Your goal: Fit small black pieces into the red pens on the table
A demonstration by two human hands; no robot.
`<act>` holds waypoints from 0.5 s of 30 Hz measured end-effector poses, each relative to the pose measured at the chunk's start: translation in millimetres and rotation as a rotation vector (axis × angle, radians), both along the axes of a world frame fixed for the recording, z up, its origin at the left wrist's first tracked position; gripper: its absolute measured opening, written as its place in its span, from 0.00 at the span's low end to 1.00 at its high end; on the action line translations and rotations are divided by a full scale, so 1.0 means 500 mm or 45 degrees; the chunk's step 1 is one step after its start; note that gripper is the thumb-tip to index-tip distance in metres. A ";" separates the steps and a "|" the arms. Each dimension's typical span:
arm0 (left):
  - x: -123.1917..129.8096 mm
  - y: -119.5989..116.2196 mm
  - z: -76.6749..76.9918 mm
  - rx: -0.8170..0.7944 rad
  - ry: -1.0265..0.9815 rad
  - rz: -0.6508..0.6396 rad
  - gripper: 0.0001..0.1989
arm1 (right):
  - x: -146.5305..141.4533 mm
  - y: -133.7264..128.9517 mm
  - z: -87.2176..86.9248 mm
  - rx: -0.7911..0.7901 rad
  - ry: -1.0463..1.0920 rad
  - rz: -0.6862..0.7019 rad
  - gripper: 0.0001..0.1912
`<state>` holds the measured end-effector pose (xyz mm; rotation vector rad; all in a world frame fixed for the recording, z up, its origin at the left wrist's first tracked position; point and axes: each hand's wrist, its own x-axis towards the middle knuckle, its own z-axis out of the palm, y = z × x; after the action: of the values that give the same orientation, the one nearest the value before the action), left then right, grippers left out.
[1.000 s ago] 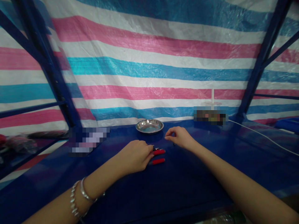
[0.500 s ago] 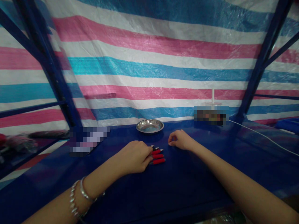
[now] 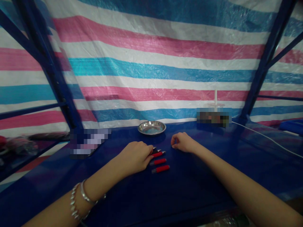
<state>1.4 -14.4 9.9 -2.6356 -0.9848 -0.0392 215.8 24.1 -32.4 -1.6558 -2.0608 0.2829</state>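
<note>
My left hand (image 3: 138,156) is closed around several pens, its thumb and fingers pinching them at the blue tabletop. A red pen (image 3: 158,154) with a metal tip and dark pens (image 3: 156,150) with metal tips stick out to the right of the fingers; their other ends are hidden. Just below lie two red pens, one (image 3: 159,161) close to the thumb and another (image 3: 162,169) nearer to me, both apart from the hand. My right hand (image 3: 182,142) rests on the table to the right, fingers curled in, with nothing visible in them.
A shiny steel dish (image 3: 151,128) stands behind the pens. At the left is a blurred flat item (image 3: 91,143); at the back right, a blurred cup with a straw (image 3: 215,99) and a white cable (image 3: 265,135). Blue frame posts and a striped sheet enclose the table.
Two red pens have come away from my left hand and lie lower, spread apart on the table. The left hand has shifted slightly left and up. My right hand has hardly moved.
</note>
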 end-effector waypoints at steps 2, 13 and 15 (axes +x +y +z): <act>-0.002 0.001 -0.002 -0.001 0.001 0.006 0.04 | -0.003 -0.004 0.005 0.020 0.000 0.006 0.03; -0.005 0.004 -0.003 -0.016 0.029 0.019 0.03 | -0.032 -0.073 0.069 -0.069 0.014 0.649 0.20; -0.004 0.003 -0.003 -0.026 0.042 0.027 0.03 | -0.036 -0.091 0.077 -0.156 -0.073 0.747 0.23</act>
<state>-0.7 -13.1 8.4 -2.6348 -1.0073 0.0192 197.7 -21.5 5.9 -1.0897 -2.5819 0.5669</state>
